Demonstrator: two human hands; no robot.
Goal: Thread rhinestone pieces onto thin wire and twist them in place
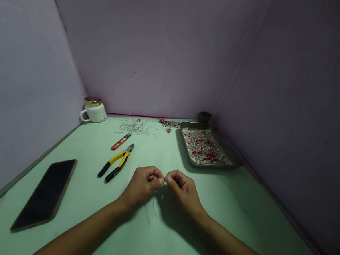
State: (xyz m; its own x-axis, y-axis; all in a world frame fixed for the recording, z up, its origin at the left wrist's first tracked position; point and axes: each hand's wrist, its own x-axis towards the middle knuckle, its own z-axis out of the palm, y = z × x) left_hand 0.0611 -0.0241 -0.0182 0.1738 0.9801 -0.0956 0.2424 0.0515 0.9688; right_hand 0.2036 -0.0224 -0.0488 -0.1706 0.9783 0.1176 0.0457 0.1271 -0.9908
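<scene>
Grey and hair-thin, the wire (165, 178) is barely a speck where the two hands meet, low over the green table (178, 232) near its middle. The left hand (143, 183) and the right hand (182, 187) are both curled into loose fists, thumb and forefinger pinched shut on it, tips almost touching each other. Honestly can't tell how long it is or if a bead is on it, the fingers cover nearly all of it.

To the left are pliers (116, 164) with yellow and black grips, orange snips (121, 141) and a dark phone (46, 193). A tray (236, 160) of red and pale beads (205, 147) is off to the right. The tangle (137, 126) at the back is too fine to make out properly. The right edge is pretty dark.
</scene>
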